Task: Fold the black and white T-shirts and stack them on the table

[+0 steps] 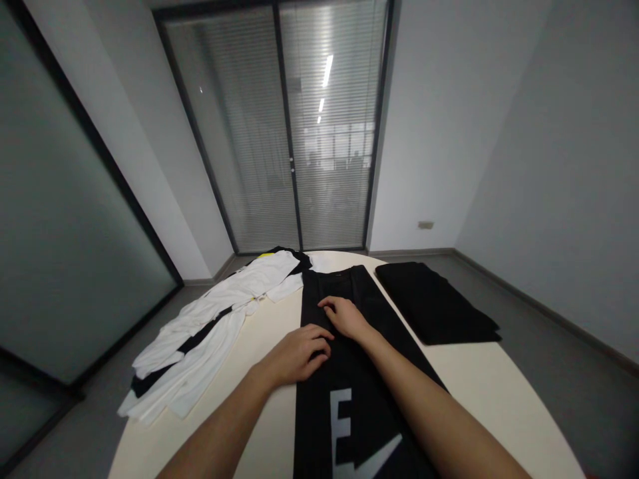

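Heaped white garments (219,303) lay on a pale table (479,386) beside a person's left hand (298,354), its fingers loosely curled and apart at the left edge of a smooth black garment (349,369) with pale lettering (335,426). The garment stretched lengthwise away beneath both hands; the right hand (344,317), fingers slightly spread, gripping nothing visible, was nearer its far end. Folded black cloth (434,303) lay at right.
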Available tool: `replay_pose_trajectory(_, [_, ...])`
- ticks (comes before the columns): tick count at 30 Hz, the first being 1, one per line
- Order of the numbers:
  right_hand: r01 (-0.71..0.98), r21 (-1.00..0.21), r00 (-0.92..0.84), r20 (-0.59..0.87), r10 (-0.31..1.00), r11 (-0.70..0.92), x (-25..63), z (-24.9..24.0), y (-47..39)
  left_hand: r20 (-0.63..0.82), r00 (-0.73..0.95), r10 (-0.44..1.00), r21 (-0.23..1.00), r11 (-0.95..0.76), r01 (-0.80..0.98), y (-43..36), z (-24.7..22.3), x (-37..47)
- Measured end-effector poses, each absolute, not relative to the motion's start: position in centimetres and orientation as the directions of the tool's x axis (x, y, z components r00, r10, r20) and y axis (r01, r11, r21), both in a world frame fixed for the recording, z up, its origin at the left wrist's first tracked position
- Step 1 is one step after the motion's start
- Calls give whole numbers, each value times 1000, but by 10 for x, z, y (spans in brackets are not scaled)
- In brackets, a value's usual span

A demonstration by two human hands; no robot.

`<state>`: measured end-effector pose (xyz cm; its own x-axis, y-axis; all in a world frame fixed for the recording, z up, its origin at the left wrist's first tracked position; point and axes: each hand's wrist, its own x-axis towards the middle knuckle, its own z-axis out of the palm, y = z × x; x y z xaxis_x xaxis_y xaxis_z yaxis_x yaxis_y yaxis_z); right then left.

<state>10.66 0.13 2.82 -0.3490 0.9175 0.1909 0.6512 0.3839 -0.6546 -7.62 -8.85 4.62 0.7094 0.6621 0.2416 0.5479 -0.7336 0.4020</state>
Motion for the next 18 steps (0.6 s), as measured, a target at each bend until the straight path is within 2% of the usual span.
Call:
replay_pose_trajectory(5, [615, -657, -410, 208, 888, 437, 112, 26, 6, 305, 658, 688, 437, -715, 546, -88, 39, -71])
replay_pose_trajectory(10, [598, -686, -344, 249, 905, 416, 115, 28, 8, 385, 551, 740, 521, -667, 532, -92, 36, -53])
replay_pose_trajectory(16, [752, -511, -315, 275, 908, 416, 114, 32, 3, 355, 571, 740, 496, -667, 556, -90, 27, -45])
replay_pose_trajectory(18, [771, -502, -288, 273, 918, 391, 114, 33, 3, 371, 541, 755, 517, -652, 555, -90, 28, -44])
